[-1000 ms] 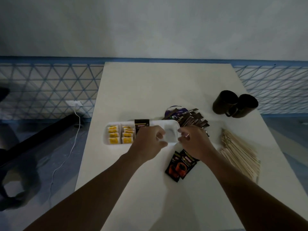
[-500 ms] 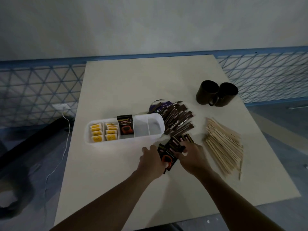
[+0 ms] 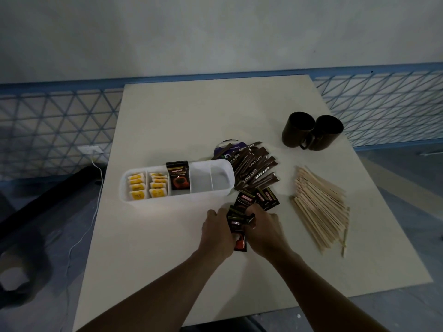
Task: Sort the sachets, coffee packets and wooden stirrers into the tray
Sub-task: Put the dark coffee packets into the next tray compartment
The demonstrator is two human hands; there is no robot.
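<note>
In the tray (image 3: pixel 182 200), yellow sachets (image 3: pixel 147 185) fill the two left compartments and one coffee packet (image 3: pixel 178 178) stands in the third; two compartments await filling. The left hand (image 3: pixel 217 233) and right hand (image 3: pixel 263 232) together clasp a bunch of coffee packets (image 3: pixel 237 227) just in front of the tray, mid-counter (image 3: pixel 191 121). Stick sachets (image 3: pixel 254 168) and wooden stirrers (image 3: pixel 321 209) lie loose toward the right edge. Two mugs (image 3: pixel 311 131) stand well clear of the work.

Yellow sachets (image 3: pixel 147 188) in tray (image 3: pixel 182 200) (left), stirrers (image 3: pixel 318 207) piled
</note>
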